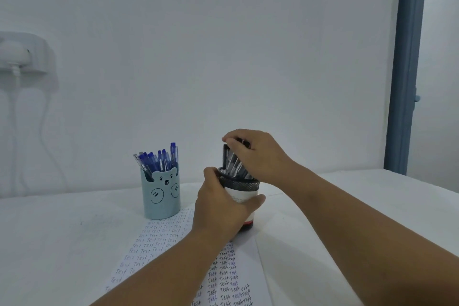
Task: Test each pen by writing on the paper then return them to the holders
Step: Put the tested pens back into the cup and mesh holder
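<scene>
Left hand (pixel 221 208) grips the black mesh holder (pixel 242 185) while right hand (pixel 250 154) pinches its black-capped pens (pixel 233 164).

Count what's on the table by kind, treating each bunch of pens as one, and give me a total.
Pen holders: 2, the bear holder and the mesh holder
Pen bunches: 2, blue pens and black pens
Paper sheets: 1
Total: 5

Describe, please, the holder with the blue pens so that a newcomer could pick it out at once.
Start at the white table by the wall and find the paper covered in "Test" writing. At its far left corner stands the teal holder, full of blue pens. Unlike the black mesh holder gripped by the left hand, it has a bear face and stands untouched.
</scene>
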The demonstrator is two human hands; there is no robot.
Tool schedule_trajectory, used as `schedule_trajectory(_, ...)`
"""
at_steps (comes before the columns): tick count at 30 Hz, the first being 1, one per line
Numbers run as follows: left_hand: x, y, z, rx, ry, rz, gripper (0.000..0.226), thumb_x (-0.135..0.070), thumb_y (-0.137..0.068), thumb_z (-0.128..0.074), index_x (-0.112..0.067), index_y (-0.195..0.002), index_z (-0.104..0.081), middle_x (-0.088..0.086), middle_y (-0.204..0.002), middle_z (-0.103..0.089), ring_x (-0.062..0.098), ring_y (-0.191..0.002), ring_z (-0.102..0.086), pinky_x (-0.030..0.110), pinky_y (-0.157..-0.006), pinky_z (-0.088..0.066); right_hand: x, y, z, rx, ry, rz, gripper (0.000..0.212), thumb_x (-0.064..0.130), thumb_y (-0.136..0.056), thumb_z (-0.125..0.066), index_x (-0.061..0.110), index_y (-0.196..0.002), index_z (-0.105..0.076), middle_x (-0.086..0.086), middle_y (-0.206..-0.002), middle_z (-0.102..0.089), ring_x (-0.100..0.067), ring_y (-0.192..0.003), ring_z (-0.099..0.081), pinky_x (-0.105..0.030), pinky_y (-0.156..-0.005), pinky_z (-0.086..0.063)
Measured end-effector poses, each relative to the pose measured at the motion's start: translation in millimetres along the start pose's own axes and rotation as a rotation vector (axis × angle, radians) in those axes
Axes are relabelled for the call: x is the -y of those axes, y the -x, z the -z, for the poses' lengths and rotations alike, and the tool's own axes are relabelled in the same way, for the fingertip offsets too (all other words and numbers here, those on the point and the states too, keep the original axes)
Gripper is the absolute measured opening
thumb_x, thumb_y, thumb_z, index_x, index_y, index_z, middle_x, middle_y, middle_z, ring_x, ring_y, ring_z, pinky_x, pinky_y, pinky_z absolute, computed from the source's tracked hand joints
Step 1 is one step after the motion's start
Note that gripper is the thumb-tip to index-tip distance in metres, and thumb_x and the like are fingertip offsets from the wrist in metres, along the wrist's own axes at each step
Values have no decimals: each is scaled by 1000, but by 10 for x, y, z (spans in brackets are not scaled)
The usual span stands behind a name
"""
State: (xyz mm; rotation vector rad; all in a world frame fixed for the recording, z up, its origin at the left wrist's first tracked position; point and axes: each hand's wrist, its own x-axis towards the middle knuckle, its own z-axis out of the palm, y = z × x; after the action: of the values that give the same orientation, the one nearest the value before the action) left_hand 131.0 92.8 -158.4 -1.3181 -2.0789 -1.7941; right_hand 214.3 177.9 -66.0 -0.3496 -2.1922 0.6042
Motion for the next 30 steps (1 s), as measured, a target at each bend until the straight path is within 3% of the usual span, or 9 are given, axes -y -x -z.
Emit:
schedule_trajectory(3, 0, 13, 12, 8, 38, 15, 79, -43, -53, -97, -30, -106, -40, -18, -98, -61, -9, -81, -62, 8, -61, -49, 33, 9, -2, 68, -34, 24, 21, 37, -99, -56, 32, -107, -75, 19, -107, -72, -5, -99, -65, -29, -93, -54)
schedule_trajectory(6, 2, 10, 21, 37, 62, 22, 81, -37, -54, -98, -28, -110, -41, -18, -100, -61, -11, -83, -61, 5, -61, -47, -13, 35, -55, -108, 54, 87, 31, 46, -96, -59, 39, -126, -66, 19, -128, -62, -2, -120, -55, -31, -105, -45)
schedule_trajectory(9, -28, 14, 25, 89, 95, 48, 83, -38, -57, -98, -27, -115, -39, -16, -106, -60, -5, -89, -62, 4, -60, -47, -36, 66, -51, -74, 80, -30, 28, 60, -88, -61, 41, -106, -72, 19, -112, -67, -1, -107, -61, -33, -97, -51)
schedule_trajectory(12, -43, 16, 58, 144, 172, 106, 74, -41, -66, -92, -25, -114, -39, -11, -109, -62, -1, -94, -62, 6, -60, -47, -43, 65, -90, -64, -56, -5, 7, 34, -88, -68, 35, -89, -75, 20, -95, -71, -1, -94, -65, -34, -90, -56)
schedule_trajectory(15, -51, 1, 83, 160, 251, 158, 70, -40, -69, -91, -25, -113, -38, -10, -109, -63, -1, -96, -62, 11, -65, -46, -59, 71, -125, -144, -138, 83, 8, 30, -84, -78, 34, -90, -75, 20, -110, -67, 0, -110, -59, -26, -97, -49)
schedule_trajectory(20, -63, -6, 54, 190, 237, 147, 87, -43, -64, -94, -29, -126, -33, -13, -115, -63, 2, -105, -62, 20, -85, -48, 2, 166, -31, -156, -111, -56, 63, 68, -64, -80, 43, -118, -62, 23, -131, -49, 3, -118, -48, -22, -95, -40)
schedule_trajectory(25, -84, 12, 41, 177, 177, 90, 77, -44, -60, -95, -34, -118, -45, -18, -107, -66, -11, -91, -63, 7, -69, -47, -9, 146, -115, -164, -155, -175, 21, 33, -67, -85, 33, -84, -72, 15, -94, -69, 0, -81, -65, -20, -71, -49)
schedule_trajectory(28, -84, 7, 18, 161, 170, 93, 75, -46, -59, -95, -35, -115, -47, -16, -108, -68, -7, -93, -65, 9, -70, -48, 16, 94, -88, -200, -218, -164, 20, 17, -71, -77, 31, -84, -71, 9, -87, -66, -8, -74, -63, -23, -66, -49)
schedule_trajectory(30, -85, 14, 3, 150, 169, 92, 75, -46, -60, -95, -34, -116, -46, -16, -108, -67, -6, -94, -64, 7, -68, -47, 8, 69, -67, -181, -219, -161, 20, 24, -75, -78, 34, -89, -70, 9, -94, -65, -9, -79, -64, -25, -70, -51)
